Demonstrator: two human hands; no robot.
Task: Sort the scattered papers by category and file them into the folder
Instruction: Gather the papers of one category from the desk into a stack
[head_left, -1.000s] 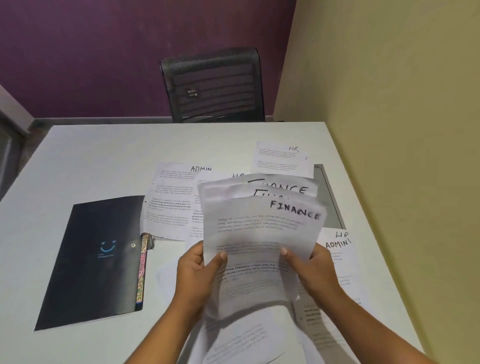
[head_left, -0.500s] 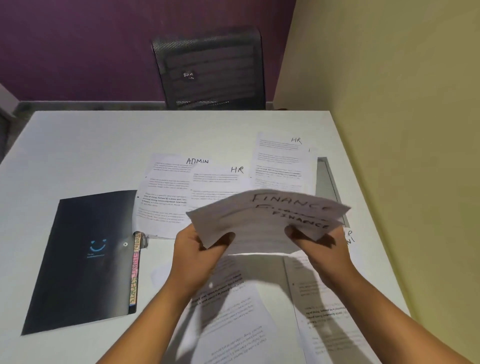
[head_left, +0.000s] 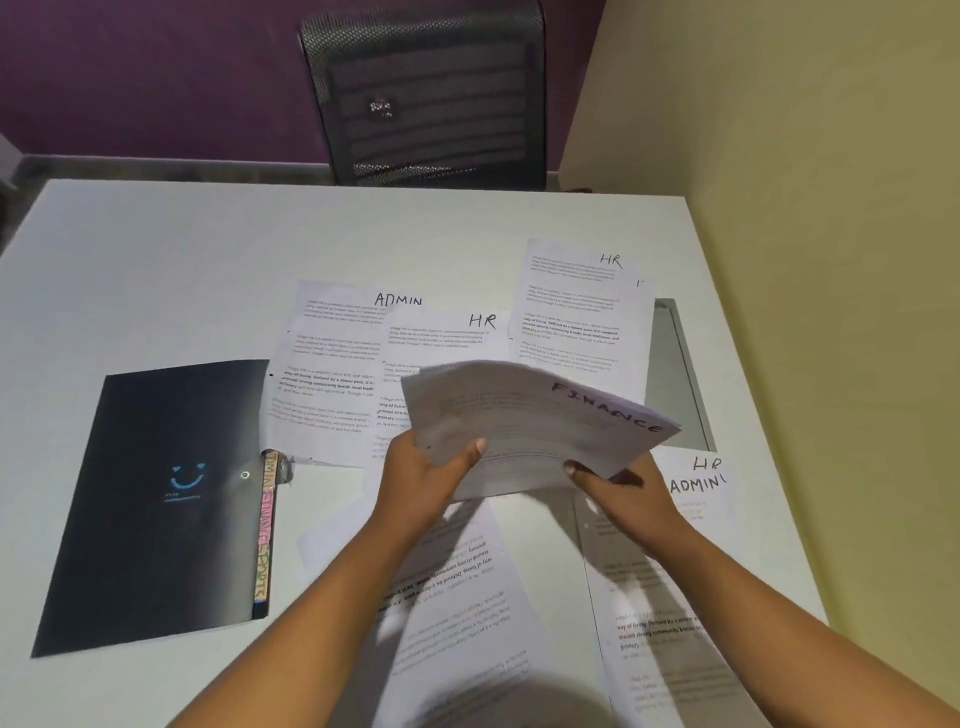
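Observation:
A small stack of FINANCE papers (head_left: 540, 421) is held nearly flat above the table, gripped at its near edge by my left hand (head_left: 421, 478) and my right hand (head_left: 618, 493). To the left lies a closed black folder (head_left: 161, 499) with a blue smiley and coloured index tabs (head_left: 266, 525) along its right edge. Behind the stack lie an ADMIN sheet (head_left: 332, 358), an HR sheet (head_left: 441, 338) and another HR sheet (head_left: 576, 306). Right of my right hand are sheets marked HR and ADMIN (head_left: 701, 483). More sheets (head_left: 457, 597) lie under my forearms.
The white table (head_left: 182, 260) meets a yellow wall (head_left: 831, 260) on the right. A grey flat panel (head_left: 675, 374) sits near that edge, partly under papers. A black mesh chair (head_left: 426, 98) stands beyond the far edge, against a purple wall.
The FINANCE stack has been tipped from upright and fanned toward me to nearly flat and squared together, lower over the table. The sheets behind it have come into view.

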